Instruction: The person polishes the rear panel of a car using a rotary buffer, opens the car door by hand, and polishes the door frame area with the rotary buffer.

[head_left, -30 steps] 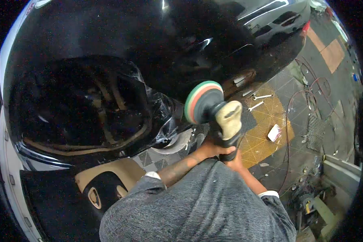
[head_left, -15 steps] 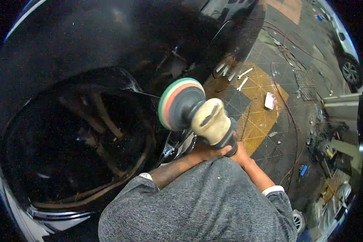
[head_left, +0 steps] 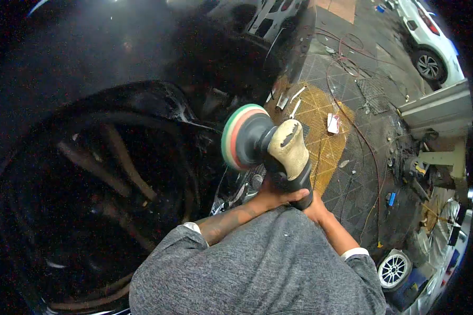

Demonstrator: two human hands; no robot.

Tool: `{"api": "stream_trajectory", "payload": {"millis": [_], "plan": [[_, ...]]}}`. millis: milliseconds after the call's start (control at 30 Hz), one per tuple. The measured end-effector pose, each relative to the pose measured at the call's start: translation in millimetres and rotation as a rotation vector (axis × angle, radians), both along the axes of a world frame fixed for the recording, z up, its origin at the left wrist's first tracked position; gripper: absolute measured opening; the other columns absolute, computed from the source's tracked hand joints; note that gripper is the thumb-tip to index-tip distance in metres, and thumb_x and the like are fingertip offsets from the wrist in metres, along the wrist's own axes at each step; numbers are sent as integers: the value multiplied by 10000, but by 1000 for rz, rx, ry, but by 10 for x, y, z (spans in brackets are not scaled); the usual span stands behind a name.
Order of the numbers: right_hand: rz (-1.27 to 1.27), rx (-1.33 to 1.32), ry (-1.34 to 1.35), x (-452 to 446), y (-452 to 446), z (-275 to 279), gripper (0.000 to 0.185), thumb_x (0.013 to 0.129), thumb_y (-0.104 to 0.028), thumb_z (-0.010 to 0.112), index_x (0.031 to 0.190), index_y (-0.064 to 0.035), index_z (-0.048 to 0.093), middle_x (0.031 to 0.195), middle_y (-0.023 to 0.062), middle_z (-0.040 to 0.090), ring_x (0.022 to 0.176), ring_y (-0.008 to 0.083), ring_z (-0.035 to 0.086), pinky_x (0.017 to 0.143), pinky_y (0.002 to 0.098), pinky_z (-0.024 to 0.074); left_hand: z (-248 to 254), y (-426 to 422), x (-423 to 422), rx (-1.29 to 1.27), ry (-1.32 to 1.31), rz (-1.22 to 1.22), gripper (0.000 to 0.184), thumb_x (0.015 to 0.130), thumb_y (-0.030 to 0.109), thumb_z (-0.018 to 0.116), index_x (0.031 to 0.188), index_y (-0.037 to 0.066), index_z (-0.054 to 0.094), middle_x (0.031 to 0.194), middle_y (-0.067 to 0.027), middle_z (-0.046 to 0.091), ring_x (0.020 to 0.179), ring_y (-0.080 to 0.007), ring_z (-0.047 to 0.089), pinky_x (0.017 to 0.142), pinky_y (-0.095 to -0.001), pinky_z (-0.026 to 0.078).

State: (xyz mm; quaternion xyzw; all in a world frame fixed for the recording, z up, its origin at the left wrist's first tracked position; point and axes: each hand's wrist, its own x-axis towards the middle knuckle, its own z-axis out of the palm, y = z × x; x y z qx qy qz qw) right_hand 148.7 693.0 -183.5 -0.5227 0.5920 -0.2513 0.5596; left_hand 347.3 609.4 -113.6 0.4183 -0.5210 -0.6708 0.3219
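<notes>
A polisher with a cream-coloured head cover and a round pad of green, white and orange layers is held in front of my chest. The pad faces left, towards the glossy black car, and I cannot tell whether it touches the paint. My left hand is closed round the dark body of the tool, its thumb across the grip. My right hand grips the rear of the handle, with most of its fingers hidden behind the tool.
Grey and yellow floor tiles lie to the right, with a white and red packet on them. A reddish hose crosses the floor. A white car stands at the upper right, and a white wheel lies at the lower right.
The view has turned, so the floor and white car sit further left and more of them shows. The polisher appears slightly further right, still in both hands.
</notes>
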Motion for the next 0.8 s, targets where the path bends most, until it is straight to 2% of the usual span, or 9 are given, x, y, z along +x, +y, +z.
{"api": "stream_trajectory", "payload": {"millis": [100, 200, 333, 400, 467, 533, 600, 667, 800], "plan": [[-24, 66, 48, -33, 74, -99, 408, 732, -291, 809, 1034, -39, 700, 935, 118, 746, 864, 230, 716, 763, 391, 546, 5, -39, -85, 174, 79, -71, 836, 679, 317, 927, 1332, 21, 496, 1304, -132, 581, 1211, -243, 567, 1045, -385, 471], [-43, -5, -33, -17, 49, -29, 420, 721, -308, 814, 1021, -36, 699, 903, 139, 741, 849, 235, 718, 751, 401, 543, 22, 11, -53, 131, 41, -58, 804, 694, 334, 909, 1320, 20, 514, 1315, -137, 576, 1224, -250, 560, 1057, -392, 457], [19, 47, 124, 53, -110, 359, 412, 704, -318, 815, 972, -30, 694, 842, 144, 731, 825, 248, 723, 731, 421, 543, 138, -6, 99, -2, -127, -112, 797, 715, 375, 884, 1325, 20, 513, 1324, -148, 568, 1251, -271, 541, 1091, -407, 419], [19, 26, 134, 50, -94, 314, 412, 696, -317, 819, 959, -27, 693, 829, 141, 730, 817, 252, 724, 724, 425, 543, 77, 8, 104, 1, -103, -139, 812, 723, 417, 868, 1334, 22, 507, 1324, -157, 561, 1267, -294, 522, 1122, -422, 380], [6, 129, 129, 13, 7, 116, 427, 693, -303, 815, 997, -28, 694, 834, 146, 732, 811, 253, 721, 722, 427, 541, 18, 19, 76, 1, -149, -192, 847, 713, 424, 877, 1353, 26, 490, 1324, -154, 558, 1270, -300, 517, 1126, -428, 373], [21, 120, 165, 5, 43, 58, 414, 702, -286, 805, 1006, -28, 693, 851, 147, 733, 816, 254, 718, 730, 421, 540, -114, 29, 48, 25, -131, -192, 842, 714, 433, 874, 1350, 31, 497, 1339, -154, 554, 1287, -293, 508, 1129, -426, 369], [38, 113, 198, 20, 15, 88, 402, 710, -270, 795, 1015, -29, 693, 868, 149, 734, 821, 254, 715, 739, 416, 538, -141, 77, 65, -64, -134, -98, 826, 703, 422, 887, 1328, 25, 521, 1319, -141, 575, 1266, -282, 528, 1124, -424, 380], [21, 57, 91, 87, -50, 182, 390, 724, -257, 781, 1027, -31, 688, 895, 151, 733, 838, 262, 712, 759, 411, 539, 219, -9, 139, -72, -116, -89, 789, 692, 384, 908, 1291, 14, 551, 1261, -131, 613, 1206, -275, 575, 1092, -417, 422], [-4, 26, 96, 72, -51, 6, 399, 730, -257, 780, 1043, -31, 681, 918, 150, 733, 854, 277, 709, 776, 406, 541, 75, -95, 15, 36, 13, -51, 755, 686, 330, 924, 1270, 12, 566, 1209, -123, 641, 1136, -259, 618, 1038, -405, 479]]}}
